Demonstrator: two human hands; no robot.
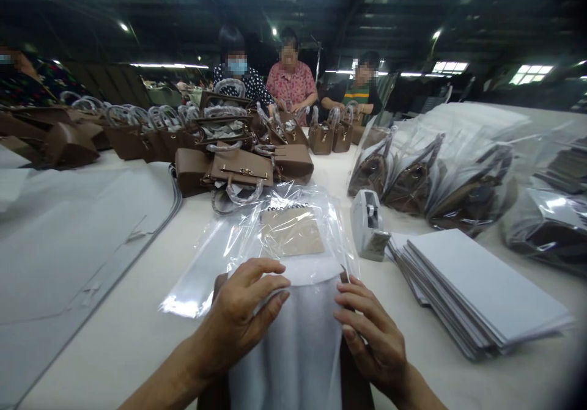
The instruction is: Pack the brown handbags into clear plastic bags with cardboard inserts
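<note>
A brown bag (355,376) lies at the front edge of the view, with a white sheet (298,343) over its middle. My left hand (247,300) pinches the sheet's upper left edge between thumb and fingers. My right hand (373,330) rests at the sheet's upper right side against the bag, its fingers slightly bent and apart, holding nothing. Just beyond both hands lie clear plastic sleeves (220,245), with a tan spiral notebook (293,231) under or inside the plastic.
A tape dispenser (369,223) and a stack of white boards (495,281) are on the right, with plastic-wrapped bags (477,196) behind. Large grey sheets (82,233) cover the left. Brown handbags (245,165) line the back, where several people (291,86) work.
</note>
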